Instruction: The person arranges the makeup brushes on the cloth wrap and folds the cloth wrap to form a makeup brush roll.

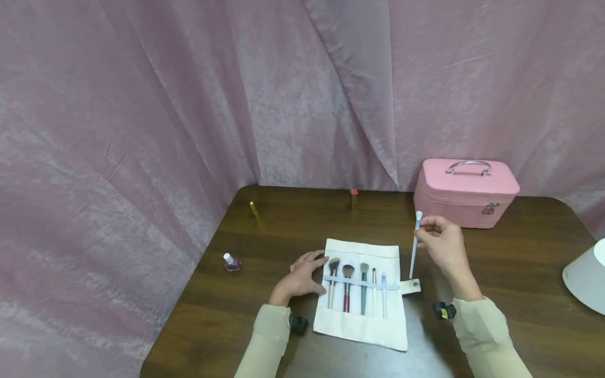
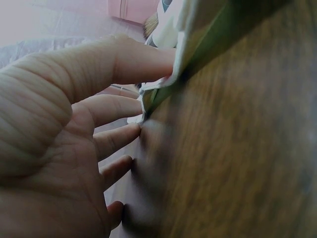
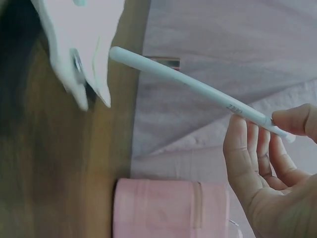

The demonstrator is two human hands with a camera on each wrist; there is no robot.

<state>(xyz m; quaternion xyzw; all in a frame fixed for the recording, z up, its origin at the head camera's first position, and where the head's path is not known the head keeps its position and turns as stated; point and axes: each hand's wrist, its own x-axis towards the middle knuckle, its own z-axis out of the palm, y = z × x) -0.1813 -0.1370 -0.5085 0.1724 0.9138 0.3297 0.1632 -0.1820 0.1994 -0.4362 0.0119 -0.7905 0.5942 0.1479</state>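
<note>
A white cloth brush roll (image 1: 361,331) lies unrolled on the table, several makeup brushes (image 1: 348,272) tucked side by side under its pale elastic band. At the roll's left edge rests my left hand (image 1: 302,275); the left wrist view shows its thumb (image 2: 143,62) and index fingertip against the slightly lifted cloth edge, fingers fairly straight. My right hand (image 1: 444,247) pinches a slim pale-blue makeup brush (image 3: 193,87) near its small white head, between thumb and fingers. That brush is held above the roll's snap tab (image 1: 410,286), handle end pointing down.
A pink cosmetic case (image 1: 468,191) with a metal handle stands at the back right. A red-topped lipstick (image 1: 354,199), a gold tube (image 1: 254,210) and a purple nail polish bottle (image 1: 231,262) stand farther back and left. A white rounded object (image 1: 586,278) is at the right edge.
</note>
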